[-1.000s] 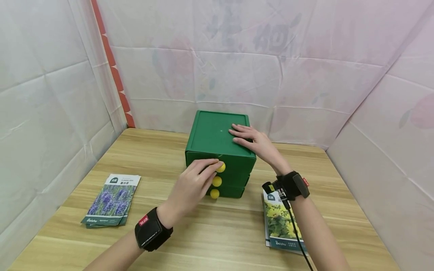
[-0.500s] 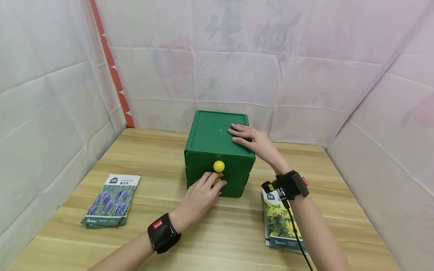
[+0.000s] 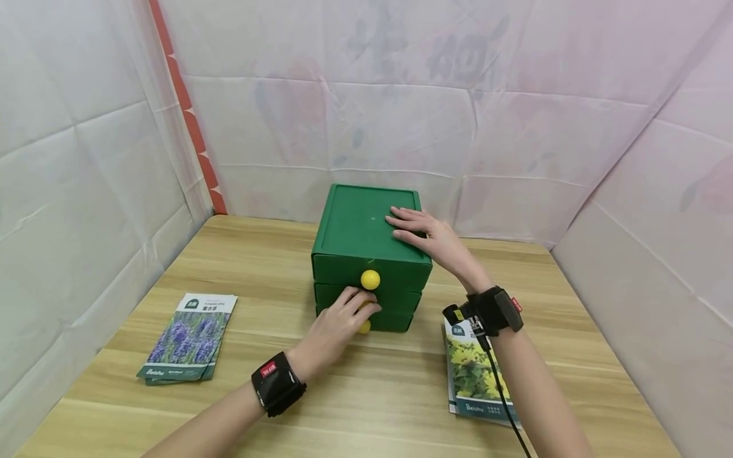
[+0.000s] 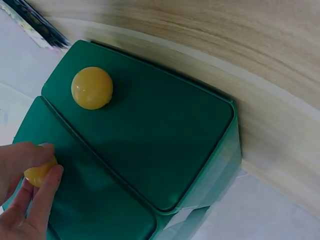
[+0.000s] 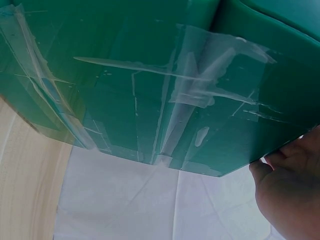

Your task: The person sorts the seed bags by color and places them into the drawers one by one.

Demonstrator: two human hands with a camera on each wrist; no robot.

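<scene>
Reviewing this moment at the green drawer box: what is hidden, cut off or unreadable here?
- Middle yellow knob: mostly covered by the left hand pinching it in both views.
- Green three-drawer box: drawers closed in the head view, contents unseen.
- Right hand: flat on the box top; the right wrist view cuts it at the edge.
- Lavender seed packets and yellow-flower packets: print too small; the right forearm covers part of the latter.

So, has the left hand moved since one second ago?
Yes. The left hand went down the green drawer box, from the top knob to the middle knob.
</scene>
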